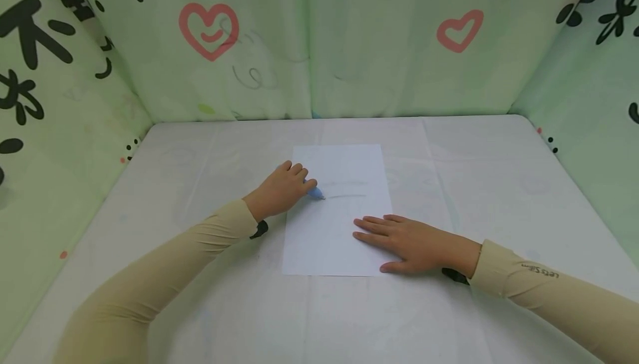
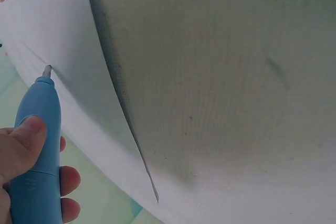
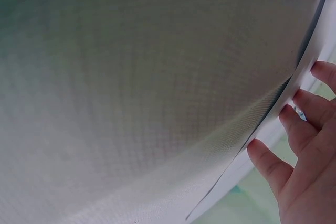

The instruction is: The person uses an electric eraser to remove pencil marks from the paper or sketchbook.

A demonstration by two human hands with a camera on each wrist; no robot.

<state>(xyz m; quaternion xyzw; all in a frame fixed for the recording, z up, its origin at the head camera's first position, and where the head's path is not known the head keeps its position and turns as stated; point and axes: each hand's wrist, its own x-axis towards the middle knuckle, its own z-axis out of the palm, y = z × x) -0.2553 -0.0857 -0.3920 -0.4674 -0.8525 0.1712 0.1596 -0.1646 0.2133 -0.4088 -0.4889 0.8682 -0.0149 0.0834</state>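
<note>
A white sheet of paper [image 1: 326, 242] lies on the table with two thin grey lines across it, the upper one fainter. My left hand [image 1: 280, 189] grips a thick blue pen-shaped tool [image 2: 39, 108] over the sheet's left edge. The thumb presses along its side and the fingers wrap behind it. Its narrow grey tip meets the paper near the left end of the lower grey line [image 1: 346, 196]. My right hand [image 1: 411, 242] rests with spread fingers on the sheet's lower right part. In the right wrist view its fingertips [image 3: 256, 146] lie along the paper's edge.
A white cloth covers the table [image 1: 224, 308]. Green printed curtains [image 1: 369, 75] enclose the back and both sides. Dark wrist bands [image 1: 259, 229] show at both cuffs.
</note>
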